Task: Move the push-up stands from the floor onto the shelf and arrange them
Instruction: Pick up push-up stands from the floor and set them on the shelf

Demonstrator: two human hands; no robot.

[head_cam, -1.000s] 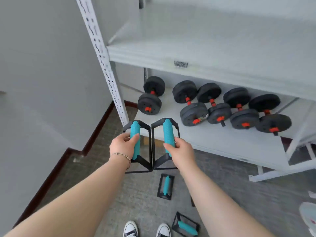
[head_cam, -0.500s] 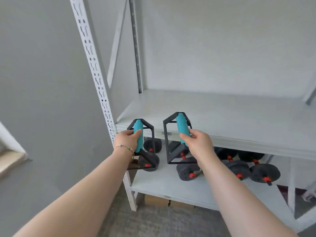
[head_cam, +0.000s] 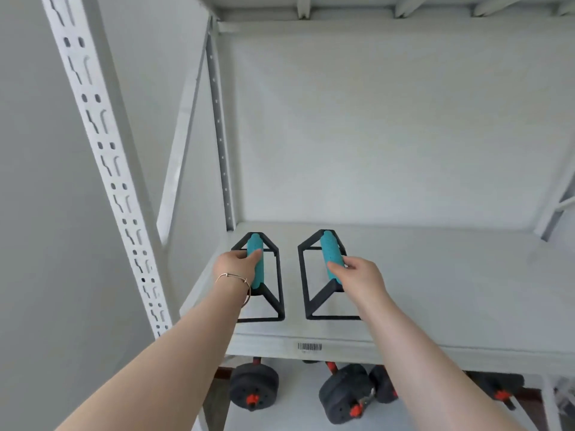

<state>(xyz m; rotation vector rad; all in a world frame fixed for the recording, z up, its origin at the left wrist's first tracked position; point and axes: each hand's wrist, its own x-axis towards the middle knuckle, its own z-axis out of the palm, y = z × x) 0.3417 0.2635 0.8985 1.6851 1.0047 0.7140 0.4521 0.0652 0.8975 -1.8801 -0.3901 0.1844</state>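
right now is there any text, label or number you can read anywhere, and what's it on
No readable words or numbers anywhere.
Barcode sticker on the front edge of the shelf: bars only; the tiny print beneath is too small and blurred to read.
Push-up stands and dumbbells: no visible lettering.

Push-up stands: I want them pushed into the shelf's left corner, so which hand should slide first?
Left. The left hand grips the left stand, nearest the corner; the right stand sits beside it.
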